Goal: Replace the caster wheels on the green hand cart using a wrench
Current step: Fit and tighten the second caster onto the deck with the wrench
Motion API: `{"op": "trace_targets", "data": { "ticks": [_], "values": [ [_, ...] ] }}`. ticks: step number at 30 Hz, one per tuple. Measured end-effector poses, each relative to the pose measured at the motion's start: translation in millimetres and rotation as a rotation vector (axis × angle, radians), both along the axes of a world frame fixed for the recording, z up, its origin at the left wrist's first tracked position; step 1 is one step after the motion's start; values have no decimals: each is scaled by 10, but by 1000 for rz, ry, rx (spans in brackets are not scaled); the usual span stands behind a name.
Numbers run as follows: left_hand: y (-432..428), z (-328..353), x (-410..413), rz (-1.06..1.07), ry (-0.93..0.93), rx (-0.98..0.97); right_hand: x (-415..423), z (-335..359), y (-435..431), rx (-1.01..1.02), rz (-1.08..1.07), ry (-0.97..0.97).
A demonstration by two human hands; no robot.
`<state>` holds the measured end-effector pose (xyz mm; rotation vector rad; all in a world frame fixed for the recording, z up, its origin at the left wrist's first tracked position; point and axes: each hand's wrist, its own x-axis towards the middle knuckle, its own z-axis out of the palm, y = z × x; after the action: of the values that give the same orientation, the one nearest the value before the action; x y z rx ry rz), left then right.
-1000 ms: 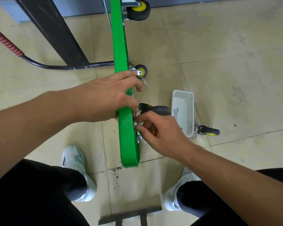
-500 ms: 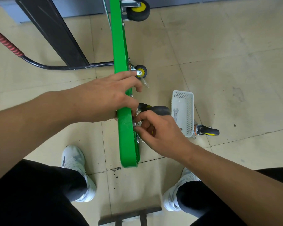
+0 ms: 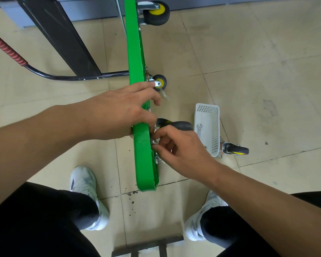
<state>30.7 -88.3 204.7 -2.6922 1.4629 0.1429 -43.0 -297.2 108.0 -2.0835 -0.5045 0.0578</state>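
left hand [image 3: 119,112] is gripping the cart [image 3: 145,164] | right hand [image 3: 182,147] is pinching a small metal bit [image 3: 154,141] by the wheel [image 3: 182,125]

Hidden or cut off, as I read the head view:
- Green cart deck [image 3: 135,52]: its far end is cut by the top edge. The left hand [image 3: 119,112] grips it and covers the middle stretch.
- Near caster [image 3: 180,125]: the right hand [image 3: 183,149] hides the mounting plate. I cannot tell what its curled fingertips pinch.
- Wrench [image 3: 199,129] in the white basket [image 3: 214,127]: too small to size.
- Loose caster [image 3: 233,150]: partly hidden behind the basket.
- Red-gripped handle [image 3: 7,49]: cut by the left edge.
- Dark frame [image 3: 146,247]: cut by the bottom edge, and I cannot identify it.
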Motion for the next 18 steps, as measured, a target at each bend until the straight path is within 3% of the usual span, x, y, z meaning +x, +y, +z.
{"op": "trace_targets", "data": {
  "ticks": [13, 18],
  "values": [
    [-5, 18, 0, -15, 44, -1, 50, 219, -440, 218, -121, 80],
    [0, 27, -4, -25, 40, 1, 83, -12, -875, 72, -169, 51]
  ]
}}
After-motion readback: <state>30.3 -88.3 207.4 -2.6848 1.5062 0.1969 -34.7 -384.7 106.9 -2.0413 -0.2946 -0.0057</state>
